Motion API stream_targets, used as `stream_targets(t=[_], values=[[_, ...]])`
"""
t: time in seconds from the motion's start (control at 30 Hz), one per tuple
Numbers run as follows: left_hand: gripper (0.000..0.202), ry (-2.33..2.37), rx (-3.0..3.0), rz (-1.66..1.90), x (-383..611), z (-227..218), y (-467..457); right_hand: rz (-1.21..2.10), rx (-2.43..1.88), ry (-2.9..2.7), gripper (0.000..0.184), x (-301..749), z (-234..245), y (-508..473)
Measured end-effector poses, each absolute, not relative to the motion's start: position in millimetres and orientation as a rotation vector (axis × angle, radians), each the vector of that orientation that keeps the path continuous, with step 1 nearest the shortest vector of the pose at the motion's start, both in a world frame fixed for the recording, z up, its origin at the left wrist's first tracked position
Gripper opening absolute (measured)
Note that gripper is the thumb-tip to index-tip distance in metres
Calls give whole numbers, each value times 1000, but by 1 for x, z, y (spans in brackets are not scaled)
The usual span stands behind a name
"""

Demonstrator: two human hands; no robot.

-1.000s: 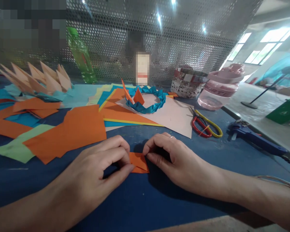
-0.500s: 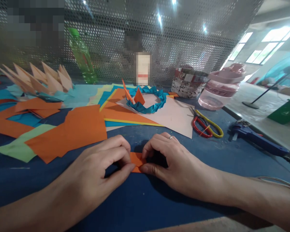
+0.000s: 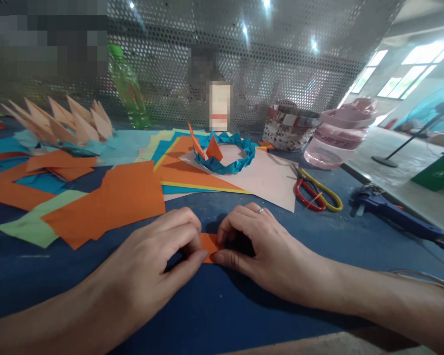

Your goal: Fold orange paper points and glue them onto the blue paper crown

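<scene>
Since you're nearer the table [image 3: 244,310], what have the hands got?

Left hand [image 3: 148,246] and right hand [image 3: 259,246] are both curled, pinching a small folded orange paper [image 3: 208,244] between their fingertips.

Where is it?

Low on the table at the near side, right between the hands, with fingers hiding much of it.

What's around them?

Loose orange sheets [image 3: 107,207] lie just left. Scissors [image 3: 311,195] and a glue gun [image 3: 392,217] sit off to the right.

And farther back?

A blue paper ring [image 3: 225,161] rests on a pale sheet [image 3: 270,185], well beyond the hands. To its right stand a paper basket [image 3: 288,128] and a pink cup [image 3: 333,140].
</scene>
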State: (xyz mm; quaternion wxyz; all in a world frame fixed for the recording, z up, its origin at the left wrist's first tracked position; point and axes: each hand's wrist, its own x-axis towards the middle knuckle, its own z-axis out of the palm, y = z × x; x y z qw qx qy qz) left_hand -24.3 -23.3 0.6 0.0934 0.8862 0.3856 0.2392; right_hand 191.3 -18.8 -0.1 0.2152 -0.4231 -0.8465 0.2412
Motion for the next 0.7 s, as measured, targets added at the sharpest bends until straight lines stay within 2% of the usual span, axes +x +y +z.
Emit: stream_targets(t=[0.17, 0.3, 0.4, 0.57, 0.7], values=[[19, 1148, 2655, 677, -27, -3, -25, 677, -1197, -2335, 15, 189, 3, -20], [6, 1207, 2747, 921, -29, -12, -25, 691, -1242, -2324, 15, 186, 6, -19], [13, 1197, 2912, 1037, -28, -15, -25, 682, -1273, -2321, 15, 184, 7, -19], [27, 1085, 3003, 993, -25, -12, -28, 684, -1250, -2325, 15, 184, 6, -20], [35, 943, 3123, 1098, -24, -19, -31, 691, -1237, -2312, 15, 186, 3, -20]])
